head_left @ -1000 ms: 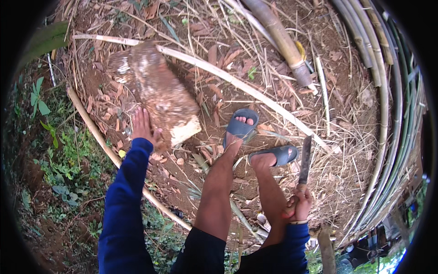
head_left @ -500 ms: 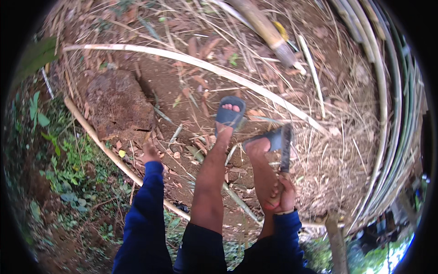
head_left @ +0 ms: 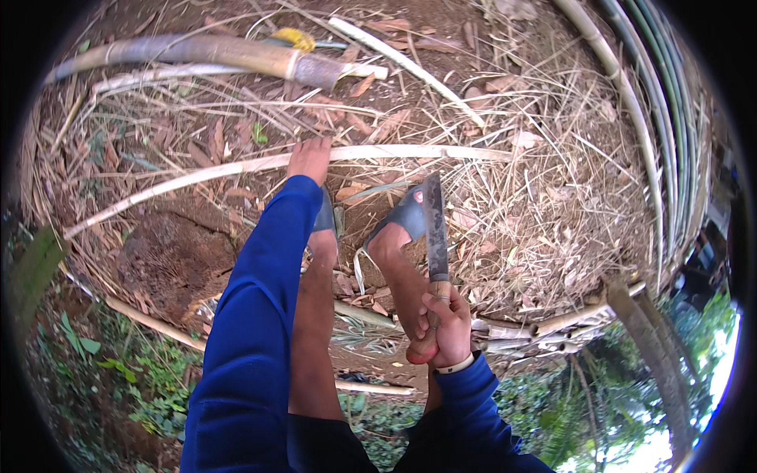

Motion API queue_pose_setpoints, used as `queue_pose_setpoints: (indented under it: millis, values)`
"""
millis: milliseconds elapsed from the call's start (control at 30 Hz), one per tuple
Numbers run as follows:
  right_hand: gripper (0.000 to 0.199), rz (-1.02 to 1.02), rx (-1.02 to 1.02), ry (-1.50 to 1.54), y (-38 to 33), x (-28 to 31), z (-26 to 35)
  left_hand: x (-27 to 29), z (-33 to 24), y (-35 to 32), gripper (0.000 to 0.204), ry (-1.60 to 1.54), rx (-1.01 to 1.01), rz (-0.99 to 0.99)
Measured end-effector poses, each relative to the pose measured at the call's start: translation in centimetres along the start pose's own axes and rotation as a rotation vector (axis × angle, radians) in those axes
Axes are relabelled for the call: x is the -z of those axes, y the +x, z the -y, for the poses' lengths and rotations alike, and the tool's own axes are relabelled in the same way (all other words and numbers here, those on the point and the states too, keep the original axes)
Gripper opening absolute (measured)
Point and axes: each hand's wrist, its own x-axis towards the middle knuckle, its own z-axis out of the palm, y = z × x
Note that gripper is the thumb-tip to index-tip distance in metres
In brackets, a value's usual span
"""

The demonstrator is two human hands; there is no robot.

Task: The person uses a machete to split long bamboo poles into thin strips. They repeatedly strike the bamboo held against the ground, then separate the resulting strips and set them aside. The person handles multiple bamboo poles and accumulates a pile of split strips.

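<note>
A long pale bamboo strip (head_left: 394, 151) lies bowed across the ground in front of my feet. My left hand (head_left: 309, 160) reaches down over it, its fingers together and bent across the strip; their undersides are hidden. Close to my right shin, my right hand (head_left: 451, 319) is wrapped round the wooden handle of a machete (head_left: 436, 232). The dark, worn blade points away from me, beside my right sandal (head_left: 402, 217), and the red butt of the handle shows below my fingers.
A brown tree stump (head_left: 169, 260) stands at the left. Beyond the strip lie a thick bamboo pole (head_left: 213, 55) with something yellow (head_left: 296, 38) behind it, and a shorter split piece (head_left: 410, 71). Long bamboo poles (head_left: 654, 118) line the right side. Dry straw and leaves litter the ground.
My left hand has moved from near the stump to the bamboo strip. My view has turned to the right. The machete remains in my right hand, blade pointing away.
</note>
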Motion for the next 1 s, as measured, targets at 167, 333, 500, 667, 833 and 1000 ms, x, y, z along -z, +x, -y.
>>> queue_pose_setpoints:
  millis: [167,333,500,667,833,1000]
  values:
    - [0.023,0.0,-0.057,0.167,0.0,1.1,0.7,1.5,0.3,0.1,0.032,0.057,-0.103,0.195]
    - [0.012,-0.135,0.15,0.324,-1.1,3.1,0.0,8.2,-1.3,-2.1,0.035,0.018,-0.08,0.364]
    - [0.008,-0.234,0.267,0.37,-3.5,5.5,-0.6,20.1,1.5,-5.1,0.033,-0.194,-0.129,0.054]
    - [0.007,-0.21,0.238,0.372,-9.9,8.3,-0.9,38.4,6.4,-8.9,0.034,-0.094,-0.194,-0.299]
    - [0.002,-0.176,0.333,0.281,-17.7,11.3,0.9,60.2,11.2,-17.4,0.03,0.044,-0.075,-0.631]
    - [0.012,-0.127,0.562,0.201,-23.5,13.4,5.1,88.2,8.7,-27.1,0.03,0.081,-0.042,-1.171]
